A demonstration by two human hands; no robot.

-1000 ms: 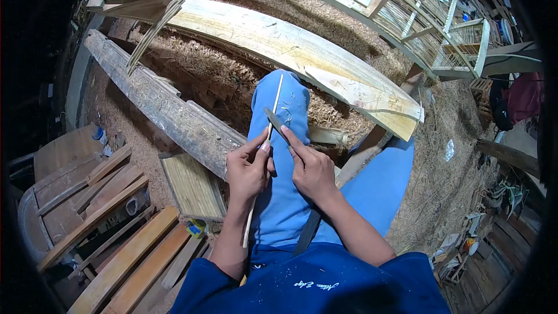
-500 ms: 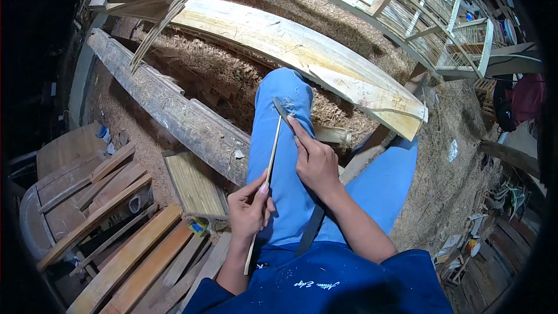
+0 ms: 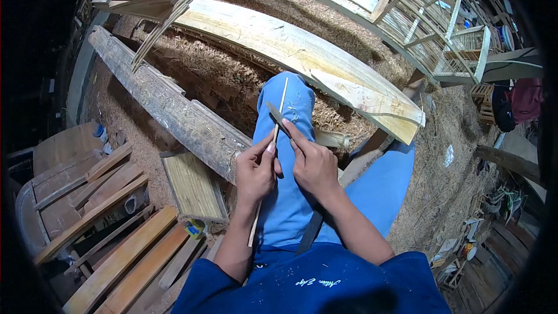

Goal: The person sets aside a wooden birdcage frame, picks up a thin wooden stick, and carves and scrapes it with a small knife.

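My left hand (image 3: pixel 256 177) is closed in a pinch around a thin bamboo or wooden strip (image 3: pixel 283 96). The strip runs lengthwise over my raised, blue-trousered thigh, its far end at the knee and its near end by my left forearm. In my right hand (image 3: pixel 315 166) is a knife, its short dark blade (image 3: pixel 274 111) lying across the strip just beyond my left fingertips. My right index finger stretches along the blade; the palm hides the grip. Small pale shavings (image 3: pixel 295 102) cling to the trousers. A dark band (image 3: pixel 310 232) shows beneath my right forearm.
A broad pale plank (image 3: pixel 279 40) spans the area beyond my knee. Thin strips (image 3: pixel 160 35) lean on a weathered beam (image 3: pixel 157 96) at left. Cut boards (image 3: pixel 125 261) lie lower left, a slatted frame (image 3: pixel 447 40) stands upper right, and shavings (image 3: pixel 442 197) cover the ground.
My left hand has moved forward, up the thigh, closer to the knife. The strip has slid forward too, so its tip now extends past the blade toward the knee.
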